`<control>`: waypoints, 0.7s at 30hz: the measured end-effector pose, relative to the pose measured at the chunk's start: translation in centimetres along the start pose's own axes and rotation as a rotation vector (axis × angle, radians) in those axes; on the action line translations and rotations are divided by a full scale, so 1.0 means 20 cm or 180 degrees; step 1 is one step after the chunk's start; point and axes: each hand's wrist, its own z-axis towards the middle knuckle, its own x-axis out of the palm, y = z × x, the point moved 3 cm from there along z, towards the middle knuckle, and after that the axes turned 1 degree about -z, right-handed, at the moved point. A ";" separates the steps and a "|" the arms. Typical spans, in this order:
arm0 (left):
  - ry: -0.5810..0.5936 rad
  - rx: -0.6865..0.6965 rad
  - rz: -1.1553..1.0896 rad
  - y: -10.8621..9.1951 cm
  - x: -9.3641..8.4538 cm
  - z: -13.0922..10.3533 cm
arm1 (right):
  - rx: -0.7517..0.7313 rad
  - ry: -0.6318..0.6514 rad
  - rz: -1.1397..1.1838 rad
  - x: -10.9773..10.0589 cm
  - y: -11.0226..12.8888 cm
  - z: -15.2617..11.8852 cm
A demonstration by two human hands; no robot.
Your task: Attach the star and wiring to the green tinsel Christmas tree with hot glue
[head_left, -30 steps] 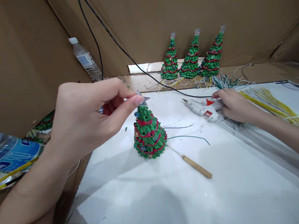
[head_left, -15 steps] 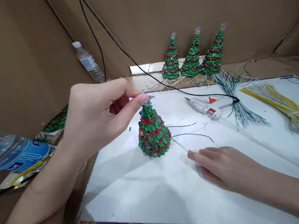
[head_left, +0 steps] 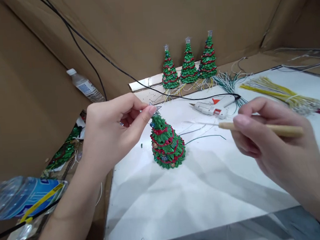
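A small green Christmas tree figurine [head_left: 168,145] with red garlands stands on the white board, leaning slightly. My left hand [head_left: 116,127] pinches the clear star [head_left: 156,108] at its tip between thumb and forefinger. To the right, raised over the board, my right hand [head_left: 277,136] grips a thin tool with a wooden handle [head_left: 284,129]. The tool's slender pale shaft points left toward the tree, apart from it. Dark and green wires [head_left: 205,137] stretch out from behind the tree's base.
A white glue gun [head_left: 209,109] lies behind on the white board [head_left: 156,216]. Three finished-looking trees [head_left: 188,64] stand at the back beside bundles of green-white and yellow wires [head_left: 279,92]. A black cable [head_left: 117,69] crosses above. Plastic bottles [head_left: 87,87] are at the left.
My right hand has lifted off the board and now holds the wooden-handled tool up, its tip drawn away from the tree's base. My left hand keeps its pinch on the star. The view has shifted.
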 end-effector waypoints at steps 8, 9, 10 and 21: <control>0.0144 -0.0083 -0.0226 -0.08 -0.01 0.00 | 0.0050 -0.0256 0.1694 0.16 -0.07 -0.05; 0.0143 -0.0050 -0.0247 -0.09 -0.01 0.00 | 0.0038 -0.0272 0.1782 0.17 -0.07 -0.06; 0.0137 -0.0007 -0.0288 -0.09 -0.01 0.00 | 0.0034 -0.0280 0.1847 0.17 -0.08 -0.07; 0.0097 0.0047 -0.0269 -0.09 0.00 0.00 | 0.0217 -0.0145 0.1828 0.20 -0.10 -0.07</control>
